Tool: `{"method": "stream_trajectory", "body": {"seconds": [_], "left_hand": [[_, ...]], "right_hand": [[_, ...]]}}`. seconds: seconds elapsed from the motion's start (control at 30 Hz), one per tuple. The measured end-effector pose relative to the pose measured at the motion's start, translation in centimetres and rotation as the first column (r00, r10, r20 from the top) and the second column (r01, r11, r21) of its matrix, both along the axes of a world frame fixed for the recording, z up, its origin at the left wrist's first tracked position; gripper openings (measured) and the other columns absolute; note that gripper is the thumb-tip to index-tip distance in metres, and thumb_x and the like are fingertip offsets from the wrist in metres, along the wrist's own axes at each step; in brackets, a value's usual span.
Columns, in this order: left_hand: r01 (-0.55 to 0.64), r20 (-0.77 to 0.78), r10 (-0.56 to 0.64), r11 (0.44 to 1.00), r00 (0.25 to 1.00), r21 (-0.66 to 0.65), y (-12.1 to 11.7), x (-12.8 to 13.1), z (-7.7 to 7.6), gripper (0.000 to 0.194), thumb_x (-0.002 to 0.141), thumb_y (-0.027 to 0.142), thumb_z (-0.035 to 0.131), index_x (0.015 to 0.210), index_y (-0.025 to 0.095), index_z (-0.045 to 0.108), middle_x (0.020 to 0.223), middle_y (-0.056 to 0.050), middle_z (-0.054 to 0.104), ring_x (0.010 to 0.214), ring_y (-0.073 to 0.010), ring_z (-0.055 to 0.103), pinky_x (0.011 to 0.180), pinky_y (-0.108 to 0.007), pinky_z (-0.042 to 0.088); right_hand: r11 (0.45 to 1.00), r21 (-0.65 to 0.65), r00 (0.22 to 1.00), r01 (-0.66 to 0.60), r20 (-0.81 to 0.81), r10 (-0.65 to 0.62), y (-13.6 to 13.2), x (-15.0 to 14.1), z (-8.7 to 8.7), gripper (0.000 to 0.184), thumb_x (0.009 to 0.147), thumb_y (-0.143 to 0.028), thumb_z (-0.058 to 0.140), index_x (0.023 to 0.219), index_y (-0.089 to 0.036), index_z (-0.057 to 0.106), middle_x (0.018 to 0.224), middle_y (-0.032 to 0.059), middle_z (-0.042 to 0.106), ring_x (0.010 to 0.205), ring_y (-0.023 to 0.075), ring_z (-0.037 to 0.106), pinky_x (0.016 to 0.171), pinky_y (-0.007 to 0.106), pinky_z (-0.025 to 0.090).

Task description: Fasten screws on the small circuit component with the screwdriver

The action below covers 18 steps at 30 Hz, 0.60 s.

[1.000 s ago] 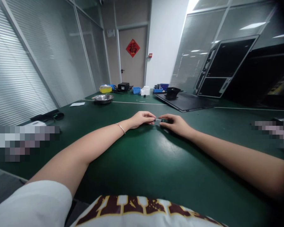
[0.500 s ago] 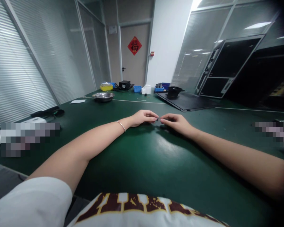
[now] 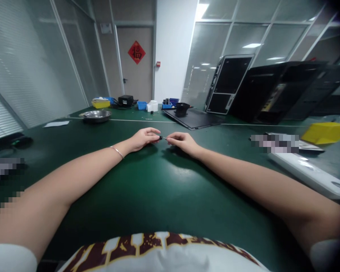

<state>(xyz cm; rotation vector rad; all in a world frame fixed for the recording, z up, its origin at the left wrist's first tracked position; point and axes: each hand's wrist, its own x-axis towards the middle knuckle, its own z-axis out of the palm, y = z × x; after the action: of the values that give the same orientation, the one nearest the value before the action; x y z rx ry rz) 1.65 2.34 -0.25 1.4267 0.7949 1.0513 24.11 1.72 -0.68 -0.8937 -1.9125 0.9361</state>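
Observation:
Over the green table (image 3: 147, 181), my left hand (image 3: 145, 139) pinches a small black piece (image 3: 161, 138) between thumb and fingers. Facing it, my right hand (image 3: 184, 142) pinches a thin, light-coloured pin-like piece (image 3: 164, 138), whose tip points at the black piece. Whether the two pieces touch I cannot tell; they are too small to name more closely. Both hands are low over the tabletop, fingertips a short gap apart.
At the back stand a metal bowl (image 3: 96, 116), a yellow bin (image 3: 101, 103), a black box (image 3: 125, 100) with cables, blue bins (image 3: 142, 105) and a black flat panel (image 3: 195, 119). A white device (image 3: 308, 173) and a yellow container (image 3: 325, 133) lie to the right.
The head view has turned right, so the scene sits further left. My hands have parted slightly at the fingertips, and the black piece now shows in my left hand.

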Motion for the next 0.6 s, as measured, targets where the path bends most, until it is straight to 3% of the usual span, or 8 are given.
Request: {"method": "stream_trajectory", "body": {"seconds": [0.23, 0.5, 0.6], "left_hand": [[-0.062, -0.060, 0.064, 0.997, 0.996, 0.036, -0.15, 0.06, 0.28, 0.038, 0.065, 0.023, 0.085, 0.095, 0.011, 0.064, 0.073, -0.003, 0.070, 0.068, -0.0135, 0.066, 0.068, -0.027, 0.048], [-0.100, 0.048, 0.099, 0.995, 0.994, 0.003, 0.37, -0.07, -0.01, 0.035, 0.068, 0.019, 0.082, 0.090, 0.013, 0.055, 0.076, -0.002, 0.069, 0.079, -0.0158, 0.070, 0.082, -0.031, 0.050], [-0.145, 0.024, 0.145, 0.989, 0.989, 0.023, 0.57, -0.10, -0.26, 0.034, 0.068, 0.018, 0.082, 0.087, 0.014, 0.053, 0.072, 0.000, 0.066, 0.075, -0.0142, 0.068, 0.077, -0.029, 0.049]], "right_hand": [[1.000, 0.009, 1.000, 0.000, 0.015, 0.000, -0.20, 0.10, 0.25, 0.037, 0.075, -0.049, 0.068, 0.090, -0.015, 0.070, 0.080, 0.0044, 0.070, 0.073, 0.0156, 0.062, 0.073, 0.029, 0.049], [1.000, 0.028, 1.000, -0.011, 0.025, 0.010, -0.37, 0.07, 0.46, 0.034, 0.077, -0.046, 0.067, 0.089, -0.015, 0.070, 0.081, 0.0043, 0.070, 0.075, 0.0157, 0.062, 0.075, 0.030, 0.049], [0.999, 0.031, 0.999, -0.009, 0.037, 0.008, -0.37, 0.08, 0.46, 0.034, 0.078, -0.047, 0.067, 0.089, -0.015, 0.071, 0.082, 0.0044, 0.071, 0.075, 0.0156, 0.063, 0.075, 0.029, 0.049]]}}
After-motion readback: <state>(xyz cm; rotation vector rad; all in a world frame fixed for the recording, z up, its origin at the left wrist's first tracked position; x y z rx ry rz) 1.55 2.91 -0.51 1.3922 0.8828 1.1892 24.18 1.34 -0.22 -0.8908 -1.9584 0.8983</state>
